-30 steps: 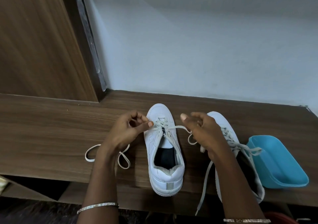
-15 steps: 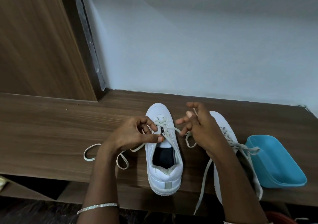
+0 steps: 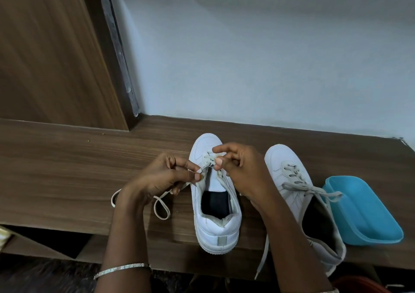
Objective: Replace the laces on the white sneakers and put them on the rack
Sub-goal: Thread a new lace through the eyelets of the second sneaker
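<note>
Two white sneakers stand toe-away on a wooden shelf top (image 3: 67,169). The left sneaker (image 3: 215,220) has lacing only near its toe. My left hand (image 3: 161,175) pinches a pale lace end at the sneaker's left eyelets; the rest of that lace (image 3: 160,207) loops on the wood behind my wrist. My right hand (image 3: 242,169) is over the sneaker's right eyelets, its fingers curled on the lace there. The right sneaker (image 3: 289,175) is laced, and its loose ends (image 3: 262,261) trail past the front edge.
A turquoise plastic tray (image 3: 368,214) lies right of the sneakers, close to the shelf's right end. A grey wall rises behind, and a wooden panel (image 3: 49,56) stands at the left. Below the front edge is a dark opening.
My right hand has moved left from beside the sneaker onto its eyelets. My left hand has closed in on the left eyelets and now pinches the lace end there.
</note>
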Tool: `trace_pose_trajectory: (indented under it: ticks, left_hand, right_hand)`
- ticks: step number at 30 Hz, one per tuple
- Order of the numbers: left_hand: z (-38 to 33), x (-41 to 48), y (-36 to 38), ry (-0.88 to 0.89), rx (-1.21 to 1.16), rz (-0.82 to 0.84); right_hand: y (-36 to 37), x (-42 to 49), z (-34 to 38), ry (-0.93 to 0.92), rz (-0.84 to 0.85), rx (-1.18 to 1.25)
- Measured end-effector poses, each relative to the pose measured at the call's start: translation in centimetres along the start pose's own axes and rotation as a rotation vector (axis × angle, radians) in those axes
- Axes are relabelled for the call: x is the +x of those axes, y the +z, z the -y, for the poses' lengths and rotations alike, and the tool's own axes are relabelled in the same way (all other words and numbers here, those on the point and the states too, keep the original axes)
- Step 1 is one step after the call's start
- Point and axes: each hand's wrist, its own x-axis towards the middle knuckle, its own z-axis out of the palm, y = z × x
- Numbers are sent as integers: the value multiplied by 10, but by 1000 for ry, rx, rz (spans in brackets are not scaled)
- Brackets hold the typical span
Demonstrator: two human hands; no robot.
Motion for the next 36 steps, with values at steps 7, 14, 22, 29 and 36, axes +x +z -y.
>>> trace_pose_trajectory:
  ticks: [7,14,22,29,36]
  left_hand:
    - [0,1,0,-2,15,1]
    - [-1,0,0,-18,24,4]
    - [-1,0,0,-16,22,-3]
    - [1,1,-2,-6,24,16]
    - [3,0,-3,24,27,41]
  right_hand:
    - [7,-1,-4,-20,-134,49]
    - [1,1,-7,20,3,28]
    - [0,2,-14,46,38,-88]
    - [7,4,-15,8,15,-206]
    - [13,4,-18,2,19,-189]
